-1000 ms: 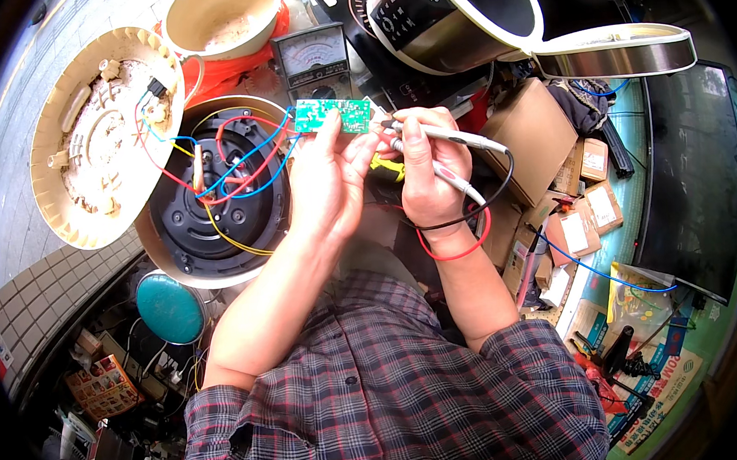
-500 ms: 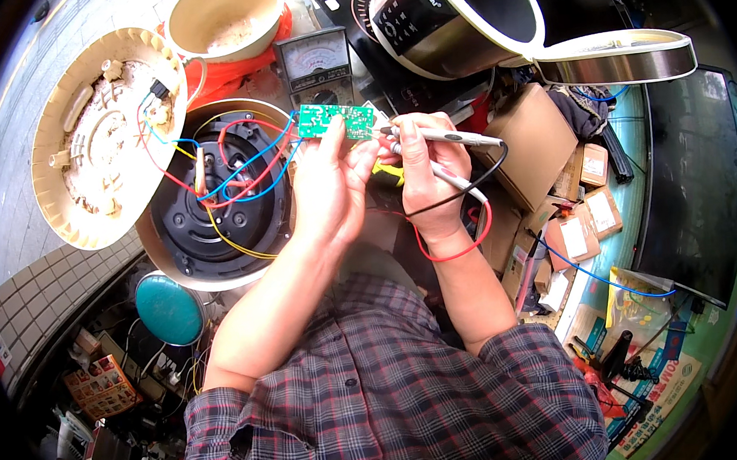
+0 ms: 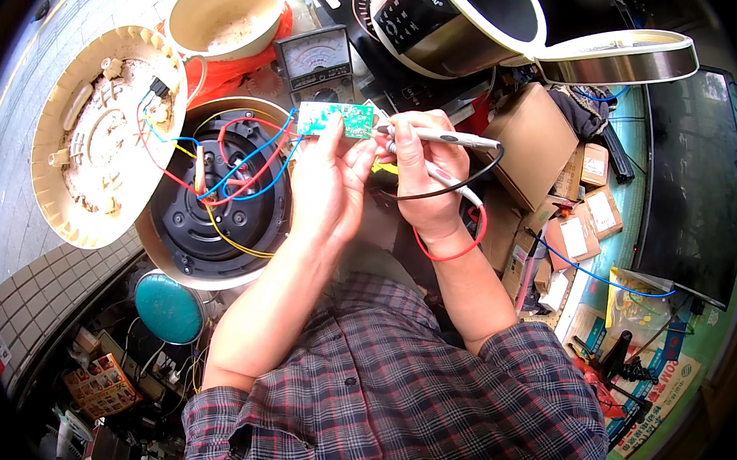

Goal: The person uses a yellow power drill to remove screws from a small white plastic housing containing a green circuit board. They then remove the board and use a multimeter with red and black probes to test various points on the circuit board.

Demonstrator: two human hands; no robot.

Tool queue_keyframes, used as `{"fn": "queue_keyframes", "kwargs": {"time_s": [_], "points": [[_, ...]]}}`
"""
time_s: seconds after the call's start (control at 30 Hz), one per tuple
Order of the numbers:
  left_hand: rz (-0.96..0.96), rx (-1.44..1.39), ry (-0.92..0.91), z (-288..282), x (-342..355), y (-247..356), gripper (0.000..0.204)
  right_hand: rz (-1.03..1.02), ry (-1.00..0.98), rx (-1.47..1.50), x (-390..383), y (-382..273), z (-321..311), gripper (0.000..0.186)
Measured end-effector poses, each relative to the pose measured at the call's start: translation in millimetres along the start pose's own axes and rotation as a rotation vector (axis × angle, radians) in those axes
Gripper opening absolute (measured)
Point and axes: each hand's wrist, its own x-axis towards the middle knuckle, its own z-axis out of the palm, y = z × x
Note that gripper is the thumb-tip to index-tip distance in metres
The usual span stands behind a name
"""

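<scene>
A green circuit board [image 3: 316,120] is gripped by my left hand [image 3: 331,177], thumb on its face. Red and blue wires [image 3: 248,163] run from its left end to the opened appliance base [image 3: 212,198], whose underside is black and round. Two multimeter probes [image 3: 452,139], one with a black lead and one with a red, are held together in my right hand [image 3: 429,174]. Their tips are at the board's right end; whether they touch it I cannot tell. Behind the board stands an analog multimeter [image 3: 315,58] with a needle dial.
A dusty cream cover [image 3: 63,140] leans at the left, wired to the base. Behind are a cream bowl [image 3: 226,22] on red plastic and a steel jug [image 3: 449,32] with a big handle. Cardboard boxes [image 3: 533,146] and a dark flat screen [image 3: 694,181] lie right. A teal round stool [image 3: 169,308] is lower left.
Both hands have shifted very slightly, and the black probe lead hangs in a different curve. The board and probes remain held.
</scene>
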Motion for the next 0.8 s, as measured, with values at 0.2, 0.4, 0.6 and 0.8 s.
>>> {"fn": "queue_keyframes", "kwargs": {"time_s": [0.2, 0.4, 0.6, 0.8], "points": [[0.012, -0.04, -0.031, 4.1, -3.9, 2.8, 0.02, -0.035, -0.014, -0.098, 0.9, 1.6, 0.3, 0.011], [-0.004, -0.043, -0.045, 4.4, -4.7, 6.0, 0.02, -0.03, -0.015, -0.096, 1.5, -0.6, 1.6, 0.011], [-0.036, -0.058, -0.048, 3.6, -3.4, 6.9, 0.02, -0.017, -0.019, -0.078, 1.6, -3.2, 2.4, 0.011], [-0.027, -0.049, -0.058, 3.0, -3.6, 6.3, 0.019, -0.001, -0.022, -0.075, 0.9, -3.2, 3.2, 0.012]]}}
